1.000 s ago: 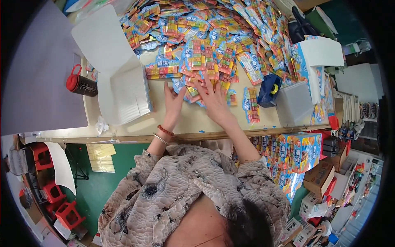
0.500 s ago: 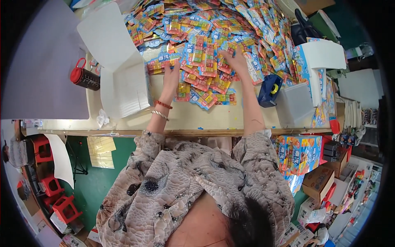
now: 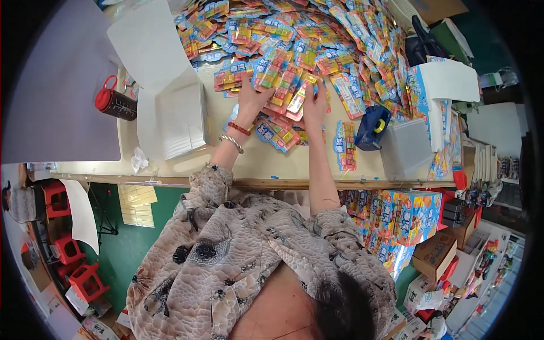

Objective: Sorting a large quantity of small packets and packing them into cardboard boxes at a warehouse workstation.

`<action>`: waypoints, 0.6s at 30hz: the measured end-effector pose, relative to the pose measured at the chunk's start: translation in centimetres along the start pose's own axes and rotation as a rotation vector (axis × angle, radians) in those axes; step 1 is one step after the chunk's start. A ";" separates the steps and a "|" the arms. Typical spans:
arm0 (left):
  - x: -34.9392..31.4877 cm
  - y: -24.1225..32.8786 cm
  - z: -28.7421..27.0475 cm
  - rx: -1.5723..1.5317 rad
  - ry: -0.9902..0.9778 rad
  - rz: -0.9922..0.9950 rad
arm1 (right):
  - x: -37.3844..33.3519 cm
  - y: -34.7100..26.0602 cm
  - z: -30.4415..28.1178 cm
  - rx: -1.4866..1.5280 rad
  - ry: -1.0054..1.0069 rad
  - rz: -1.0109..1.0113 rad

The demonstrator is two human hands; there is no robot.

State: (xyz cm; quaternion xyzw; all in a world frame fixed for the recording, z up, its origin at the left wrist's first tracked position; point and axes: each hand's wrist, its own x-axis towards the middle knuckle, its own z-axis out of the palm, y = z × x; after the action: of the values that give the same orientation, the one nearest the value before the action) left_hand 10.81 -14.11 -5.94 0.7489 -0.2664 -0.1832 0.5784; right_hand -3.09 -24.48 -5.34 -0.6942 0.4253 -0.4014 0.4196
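Observation:
Several small blister packs, blue, red and yellow with coloured blocks in them, are gathered in a loose bunch between my hands. My left hand grips the bunch at its left side, fingers partly under the packs. At the right side, my right hand closes on the same bunch, next to a pack turned with its pale side up. Loose packs lie just below the bunch on the table. A single pack lies apart, right of my right forearm.
A large heap of packs covers the far table. An open white box and a dark bottle with a red lid stand left. On the right are a blue tape dispenser, a clear plastic box and a printed display box.
Both hands have come together around the packs; the right moved left and nearer, the left slightly right. The lone pack now lies beside the tape dispenser.

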 end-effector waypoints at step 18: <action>-1.7 2.4 -1.4 -0.498 0.011 -0.267 | -5.2 -3.8 0.9 0.430 0.015 0.016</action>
State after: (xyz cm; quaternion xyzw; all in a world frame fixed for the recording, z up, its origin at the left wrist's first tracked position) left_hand 9.89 -12.45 -3.28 0.6130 -0.1092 -0.3136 0.7169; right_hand -2.96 -18.34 -3.18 -0.5824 0.3385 -0.4847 0.5579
